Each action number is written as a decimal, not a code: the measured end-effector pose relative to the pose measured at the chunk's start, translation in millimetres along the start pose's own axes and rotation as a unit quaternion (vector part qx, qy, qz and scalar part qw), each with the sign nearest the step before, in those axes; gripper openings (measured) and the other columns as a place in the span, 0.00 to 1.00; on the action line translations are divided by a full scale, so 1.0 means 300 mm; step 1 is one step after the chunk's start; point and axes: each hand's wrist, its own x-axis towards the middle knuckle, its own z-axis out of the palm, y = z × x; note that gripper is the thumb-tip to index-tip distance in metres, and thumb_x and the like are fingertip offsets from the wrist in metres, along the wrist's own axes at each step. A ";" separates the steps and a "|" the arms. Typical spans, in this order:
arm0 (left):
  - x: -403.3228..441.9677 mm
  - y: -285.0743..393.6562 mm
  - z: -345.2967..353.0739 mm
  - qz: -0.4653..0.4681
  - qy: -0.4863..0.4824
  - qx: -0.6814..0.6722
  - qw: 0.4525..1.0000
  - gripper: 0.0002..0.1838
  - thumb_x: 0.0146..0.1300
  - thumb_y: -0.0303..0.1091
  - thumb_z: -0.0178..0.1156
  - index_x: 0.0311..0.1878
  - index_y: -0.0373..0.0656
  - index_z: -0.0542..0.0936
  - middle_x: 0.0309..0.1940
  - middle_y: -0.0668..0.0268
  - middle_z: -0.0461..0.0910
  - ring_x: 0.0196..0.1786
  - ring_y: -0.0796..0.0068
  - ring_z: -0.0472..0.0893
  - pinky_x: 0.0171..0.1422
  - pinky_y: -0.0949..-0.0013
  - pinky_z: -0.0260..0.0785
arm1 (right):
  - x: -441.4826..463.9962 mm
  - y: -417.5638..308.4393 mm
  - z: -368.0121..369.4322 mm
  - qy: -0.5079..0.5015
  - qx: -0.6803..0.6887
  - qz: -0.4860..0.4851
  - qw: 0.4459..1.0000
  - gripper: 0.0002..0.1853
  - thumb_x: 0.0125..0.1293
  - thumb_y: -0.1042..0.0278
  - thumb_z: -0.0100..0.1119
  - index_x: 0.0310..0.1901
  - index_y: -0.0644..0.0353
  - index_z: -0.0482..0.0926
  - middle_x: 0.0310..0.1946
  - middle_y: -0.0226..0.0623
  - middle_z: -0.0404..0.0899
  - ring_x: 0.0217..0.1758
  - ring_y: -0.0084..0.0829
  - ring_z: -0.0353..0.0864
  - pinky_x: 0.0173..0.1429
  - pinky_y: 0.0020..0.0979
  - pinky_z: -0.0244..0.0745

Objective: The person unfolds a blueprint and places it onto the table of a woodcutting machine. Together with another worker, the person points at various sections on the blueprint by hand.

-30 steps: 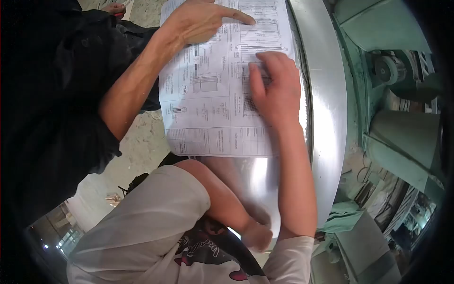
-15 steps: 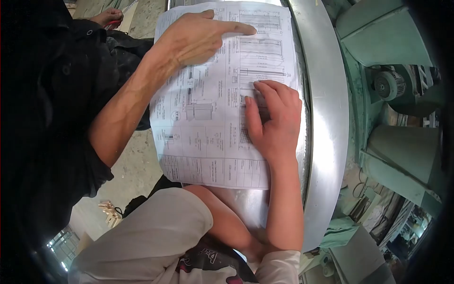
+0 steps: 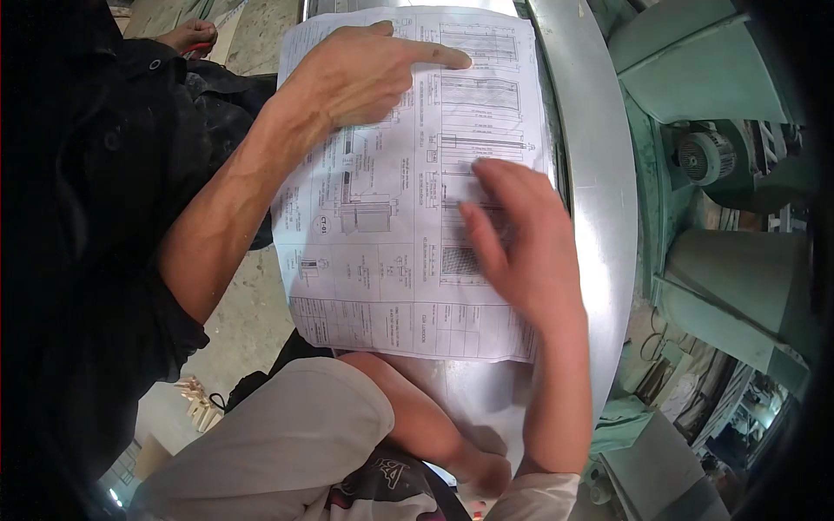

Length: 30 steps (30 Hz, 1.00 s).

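Observation:
A large printed sheet of technical drawings [image 3: 373,260] lies on a shiny metal surface [image 3: 599,174]. Over its right part is my right hand [image 3: 528,239], slightly blurred, thumb and fingers apart and holding nothing; whether it touches the paper I cannot tell. My left hand [image 3: 485,476] is low in view past my bent forearm, below the sheet, its fingers hidden. A co-worker's hand [image 3: 369,74] reaches in from the left, index finger stretched out onto the upper drawings.
The co-worker's dark-clothed arm and body [image 3: 78,217] fill the left side. At the upper left another hand [image 3: 191,36] holds something red. Green machinery with a round motor [image 3: 705,158] stands at the right. Wood pieces [image 3: 200,404] lie on the floor at the lower left.
The sheet sits lower in view than a second ago. My right hand has shifted down and to the right. The co-worker's fingertip has moved slightly up the sheet, from one drawing towards another.

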 end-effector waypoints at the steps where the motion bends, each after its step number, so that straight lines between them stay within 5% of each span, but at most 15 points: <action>1: -0.002 -0.002 0.000 -0.001 -0.001 0.000 1.000 0.46 0.82 0.35 0.59 0.90 0.31 0.44 0.19 0.63 0.78 0.22 0.71 0.81 0.30 0.66 0.75 | 0.028 0.003 -0.016 -0.009 0.000 0.010 1.000 0.18 0.70 0.69 0.73 0.60 0.64 0.87 0.58 0.47 0.88 0.62 0.50 0.86 0.67 0.43 0.81; 3: -0.011 -0.007 -0.005 -0.008 -0.018 -0.043 0.999 0.44 0.83 0.38 0.59 0.89 0.31 0.47 0.19 0.63 0.78 0.22 0.72 0.81 0.29 0.66 0.75 | 0.081 0.021 -0.018 -0.018 0.001 0.019 1.000 0.17 0.71 0.69 0.72 0.59 0.64 0.87 0.56 0.48 0.88 0.58 0.49 0.89 0.64 0.42 0.83; 6: -0.030 -0.009 0.009 -0.011 -0.002 -0.031 0.999 0.42 0.83 0.38 0.58 0.89 0.30 0.49 0.18 0.64 0.78 0.22 0.73 0.81 0.28 0.67 0.73 | 0.166 0.065 0.012 0.030 -0.007 0.002 1.000 0.15 0.75 0.67 0.69 0.59 0.63 0.87 0.43 0.48 0.90 0.39 0.45 0.91 0.48 0.40 0.86; 10: -0.028 0.011 0.019 -0.038 -0.011 0.026 0.999 0.42 0.84 0.39 0.58 0.89 0.31 0.51 0.18 0.65 0.78 0.21 0.73 0.80 0.27 0.68 0.72 | 0.258 0.113 0.020 0.033 -0.040 0.019 0.998 0.16 0.76 0.64 0.70 0.61 0.59 0.88 0.31 0.42 0.89 0.31 0.41 0.87 0.41 0.40 0.81; 14: -0.034 0.028 0.034 -0.088 0.011 -0.150 0.985 0.35 0.80 0.35 0.59 0.85 0.41 0.60 0.24 0.62 0.81 0.27 0.69 0.83 0.34 0.65 0.77 | 0.286 0.176 0.044 0.041 -0.065 0.015 0.997 0.16 0.74 0.64 0.71 0.61 0.56 0.88 0.33 0.41 0.88 0.32 0.40 0.86 0.43 0.39 0.82; 19: -0.036 0.037 0.036 -0.156 0.076 -0.506 0.845 0.32 0.75 0.30 0.61 0.81 0.54 0.71 0.32 0.59 0.85 0.35 0.64 0.86 0.42 0.61 0.82 | 0.278 0.178 0.047 0.041 -0.051 -0.003 0.998 0.18 0.72 0.67 0.72 0.62 0.55 0.88 0.44 0.37 0.84 0.37 0.38 0.85 0.45 0.37 0.81; 26: -0.033 0.034 0.030 -0.211 0.027 -0.647 0.732 0.34 0.69 0.23 0.61 0.74 0.68 0.84 0.46 0.53 0.89 0.46 0.56 0.90 0.54 0.57 0.88 | 0.235 0.195 0.041 0.056 0.023 0.001 0.998 0.18 0.72 0.78 0.69 0.61 0.54 0.88 0.52 0.38 0.86 0.40 0.39 0.86 0.49 0.36 0.83; 30: -0.049 0.002 -0.012 -0.234 -0.023 -0.690 0.684 0.35 0.67 0.19 0.59 0.70 0.72 0.88 0.59 0.48 0.86 0.53 0.47 0.91 0.60 0.57 0.87 | 0.218 0.183 0.044 0.059 -0.076 -0.065 0.993 0.17 0.70 0.80 0.67 0.57 0.53 0.91 0.59 0.38 0.87 0.52 0.42 0.86 0.58 0.39 0.84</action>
